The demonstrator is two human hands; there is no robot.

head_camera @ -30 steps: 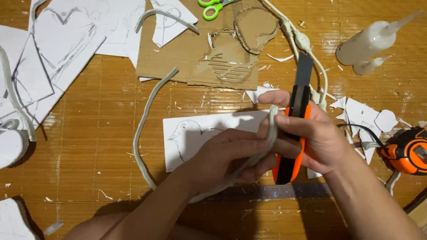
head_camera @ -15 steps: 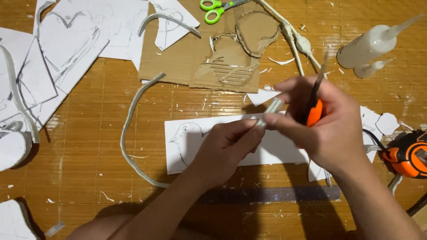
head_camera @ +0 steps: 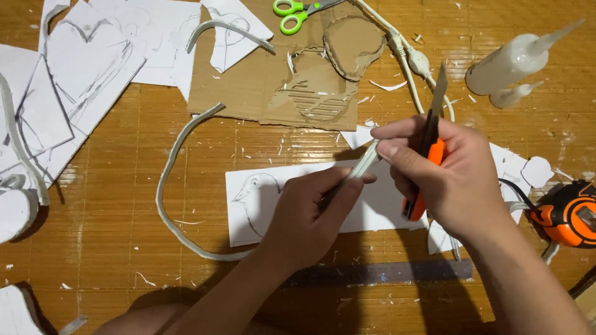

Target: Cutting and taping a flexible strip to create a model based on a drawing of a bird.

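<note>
Knife (head_camera: 428, 139) now upright, pale strip (head_camera: 363, 166) curved.

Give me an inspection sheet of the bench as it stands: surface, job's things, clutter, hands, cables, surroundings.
Surface: wooden slatted table, strewn with small white scraps.
Job's things: long white strip, curving from the cardboard round to the hands; orange utility knife, blade out and pointing up; paper sheet with a bird sketch under the hands.
Clutter: cut corrugated cardboard, green-handled scissors, white squeeze bottle, heart-sketch papers, dark ruler, orange tape measure.
Hands: left hand pinches the strip's end; right hand grips the knife and also fingers the strip.
Cables: white cord with an inline switch, top right.
Surroundings: nothing seen.
</note>
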